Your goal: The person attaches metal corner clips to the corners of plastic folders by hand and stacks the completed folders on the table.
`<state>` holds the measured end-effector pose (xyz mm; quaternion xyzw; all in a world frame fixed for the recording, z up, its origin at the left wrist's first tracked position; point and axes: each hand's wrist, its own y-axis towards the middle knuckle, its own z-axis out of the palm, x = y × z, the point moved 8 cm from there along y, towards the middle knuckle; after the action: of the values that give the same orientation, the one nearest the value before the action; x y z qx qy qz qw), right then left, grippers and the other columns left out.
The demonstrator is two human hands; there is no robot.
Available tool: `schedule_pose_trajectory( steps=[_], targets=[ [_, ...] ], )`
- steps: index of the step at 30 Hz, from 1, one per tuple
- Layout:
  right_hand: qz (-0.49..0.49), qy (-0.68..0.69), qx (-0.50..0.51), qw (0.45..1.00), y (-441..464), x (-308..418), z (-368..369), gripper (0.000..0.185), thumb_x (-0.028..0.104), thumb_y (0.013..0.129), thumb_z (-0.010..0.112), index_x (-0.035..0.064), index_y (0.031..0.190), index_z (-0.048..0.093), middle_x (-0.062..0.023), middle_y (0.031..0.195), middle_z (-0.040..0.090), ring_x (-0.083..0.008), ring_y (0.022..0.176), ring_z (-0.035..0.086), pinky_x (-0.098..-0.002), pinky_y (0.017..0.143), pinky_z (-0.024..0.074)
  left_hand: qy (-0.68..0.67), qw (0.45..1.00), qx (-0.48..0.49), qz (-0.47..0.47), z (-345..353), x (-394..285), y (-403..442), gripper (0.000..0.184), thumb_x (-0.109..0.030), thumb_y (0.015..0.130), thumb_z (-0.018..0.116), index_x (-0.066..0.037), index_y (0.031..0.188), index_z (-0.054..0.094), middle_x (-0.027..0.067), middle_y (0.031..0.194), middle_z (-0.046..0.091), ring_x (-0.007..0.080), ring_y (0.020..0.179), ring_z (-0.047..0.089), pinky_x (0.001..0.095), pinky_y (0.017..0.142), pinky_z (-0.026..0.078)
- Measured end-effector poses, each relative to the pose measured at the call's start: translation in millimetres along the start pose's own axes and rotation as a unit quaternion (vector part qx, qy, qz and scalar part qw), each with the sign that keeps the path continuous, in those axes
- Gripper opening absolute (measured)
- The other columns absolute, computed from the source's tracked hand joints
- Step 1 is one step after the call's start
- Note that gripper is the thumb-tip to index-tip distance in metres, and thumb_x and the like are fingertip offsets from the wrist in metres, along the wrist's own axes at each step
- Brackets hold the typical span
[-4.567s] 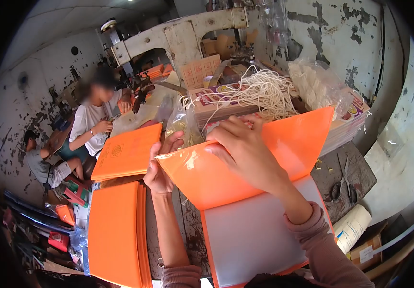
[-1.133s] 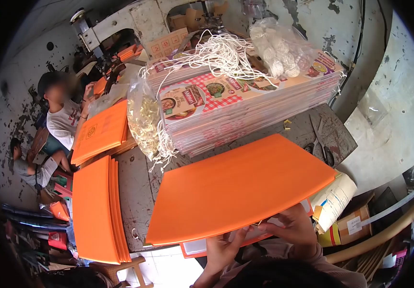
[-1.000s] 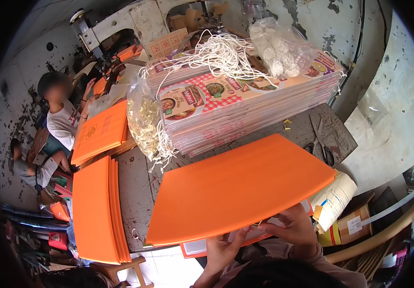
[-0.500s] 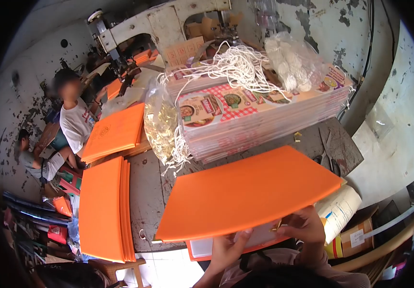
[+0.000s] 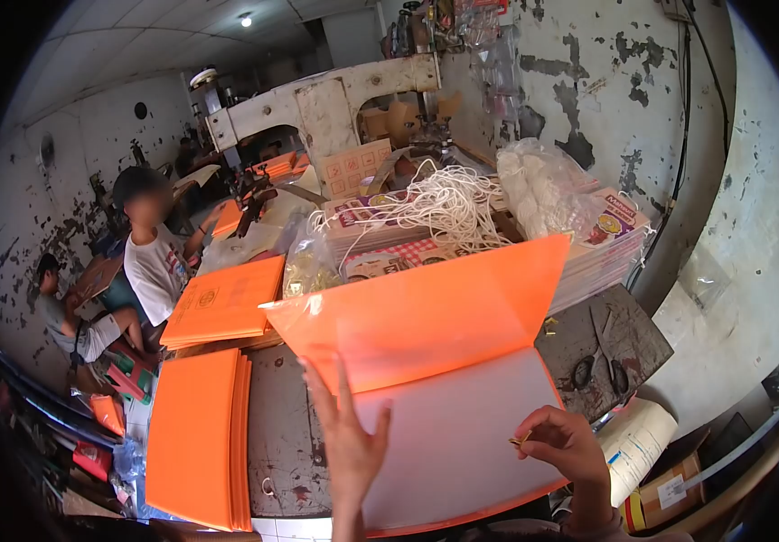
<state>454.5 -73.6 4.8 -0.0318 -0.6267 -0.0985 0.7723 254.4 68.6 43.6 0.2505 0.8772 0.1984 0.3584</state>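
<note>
An orange folder (image 5: 426, 316) stands open in front of me, its cover raised and leaning back. White sheets (image 5: 462, 443) lie inside on the lower half. My left hand (image 5: 351, 443) is open, fingers spread, at the left side of the folder near the fold. Above the right part of the white sheets, my right hand (image 5: 566, 444) pinches a small gold metal corner (image 5: 520, 441) between thumb and fingers. Behind the raised cover, a clear bag of gold pieces (image 5: 311, 266) is partly hidden.
Orange folder stacks (image 5: 195, 434) lie at left. Behind are printed packs (image 5: 602, 253), white cords (image 5: 444, 208) and a plastic bag (image 5: 539, 185). Scissors (image 5: 602, 361) rest on the table's right. A press machine (image 5: 317, 104) stands at the back; a person (image 5: 150, 253) sits at left.
The folder has come down from near my body and been opened, showing the white sheets. My left hand has moved left and spread its fingers. The view has tilted up.
</note>
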Motion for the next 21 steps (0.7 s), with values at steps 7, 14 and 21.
schedule_pose_trajectory(
  steps=[7, 14, 21],
  targets=[
    [-0.003, -0.022, -0.065, 0.998, 1, -8, -26, 0.017, -0.006, 0.08, 0.06, -0.0017, 0.097, 0.056, -0.0063, 0.087, 0.06, -0.0114, 0.08, 0.059, -0.0246, 0.074, 0.047, -0.16, 0.986, -0.036, -0.004, -15, 51, 42, 0.075, -0.003, 0.08, 0.06, -0.007, 0.142, 0.018, 0.0258, 0.144, 0.017, 0.0371, 0.129, 0.033, 0.0444, 0.101, 0.034],
    [0.009, -0.096, -0.232, 0.968, -31, -21, -79, 0.013, -0.006, 0.083, 0.054, -0.0011, 0.095, 0.055, -0.0072, 0.085, 0.061, -0.0123, 0.079, 0.06, -0.0252, 0.073, 0.0476, -0.129, 0.989, -0.024, -0.066, 17, 101, 34, 0.082, 0.006, 0.082, 0.051, -0.016, 0.145, 0.003, 0.0125, 0.093, 0.061, 0.0172, 0.078, 0.059, 0.0303, 0.073, 0.049],
    [0.031, -0.123, -0.32, 0.939, -99, -47, -121, 0.008, -0.002, 0.086, 0.051, -0.002, 0.094, 0.052, -0.0087, 0.084, 0.06, -0.0131, 0.076, 0.06, -0.0259, 0.071, 0.0487, -0.149, 0.986, -0.012, -0.072, 1, 102, 28, 0.084, 0.006, 0.082, 0.053, -0.019, 0.146, 0.004, 0.0141, 0.1, 0.06, 0.0143, 0.075, 0.059, 0.0276, 0.067, 0.049]
  ],
)
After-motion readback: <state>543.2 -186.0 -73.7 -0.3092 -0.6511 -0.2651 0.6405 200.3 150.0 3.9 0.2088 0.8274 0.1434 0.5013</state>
